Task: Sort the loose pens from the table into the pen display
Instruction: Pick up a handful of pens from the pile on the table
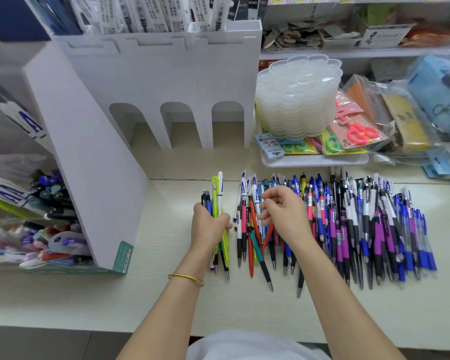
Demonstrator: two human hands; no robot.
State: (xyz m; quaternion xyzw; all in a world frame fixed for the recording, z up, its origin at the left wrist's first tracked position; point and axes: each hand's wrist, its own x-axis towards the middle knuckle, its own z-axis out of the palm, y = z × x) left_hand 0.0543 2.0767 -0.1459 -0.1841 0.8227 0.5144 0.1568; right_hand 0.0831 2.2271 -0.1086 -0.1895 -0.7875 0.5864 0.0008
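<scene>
A wide row of loose pens (348, 224) lies across the pale table (89, 294), in blue, purple, white, red and black. My left hand (208, 227) grips a small bundle of pens (217, 193), among them a yellow-green one and a white one, held upright just left of the row. My right hand (283, 214) hovers over the left part of the row with its fingers loosely curled and nothing in them. The white pen display (89, 165) stands at the left, its side bins filled with pens (44, 224).
A stack of clear plastic palettes (296, 100) sits on a white tray (315, 161) behind the pens, beside packaged scissors (359, 131). Bagged goods (413, 107) crowd the right. Shelves run along the back. The table's front edge is near my body.
</scene>
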